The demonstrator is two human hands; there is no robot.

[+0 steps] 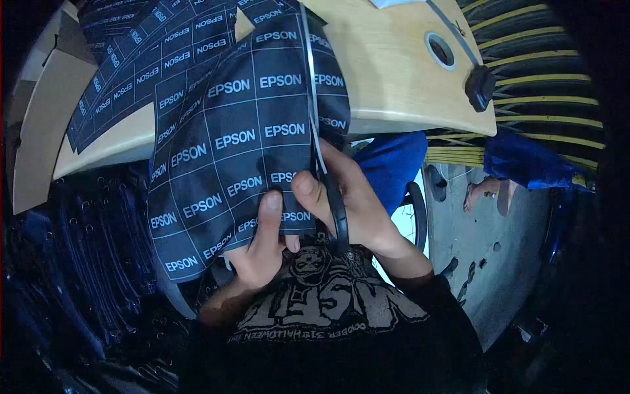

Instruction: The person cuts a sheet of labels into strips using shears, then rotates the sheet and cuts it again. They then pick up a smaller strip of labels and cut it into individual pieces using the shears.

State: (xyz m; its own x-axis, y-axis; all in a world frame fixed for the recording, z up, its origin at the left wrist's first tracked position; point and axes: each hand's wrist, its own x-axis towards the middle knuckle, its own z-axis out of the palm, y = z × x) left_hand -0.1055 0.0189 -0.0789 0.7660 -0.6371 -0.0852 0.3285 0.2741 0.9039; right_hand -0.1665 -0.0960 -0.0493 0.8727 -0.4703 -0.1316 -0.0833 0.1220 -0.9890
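A black sheet [233,157] printed with white grid lines and EPSON lettering hangs curved in front of my chest, its upper part reaching over the table. My left hand [259,243] is closed on its lower edge, thumb lying on the printed face. In my right hand [357,203] is a pair of scissors [312,85], its black handles wrapped by my fingers and thumb. The long blades point away from me, along the right part of the sheet. A strip of the printed material shows on the blades' right side. Where the lower blade lies is hard to see.
More EPSON-printed sheets [141,82] lie on the wooden table [394,72], beside a cardboard box [49,118] at left. The tabletop has a round cable hole [440,50] and a black object [480,87] at its right edge. Dark garments [85,256] hang lower left.
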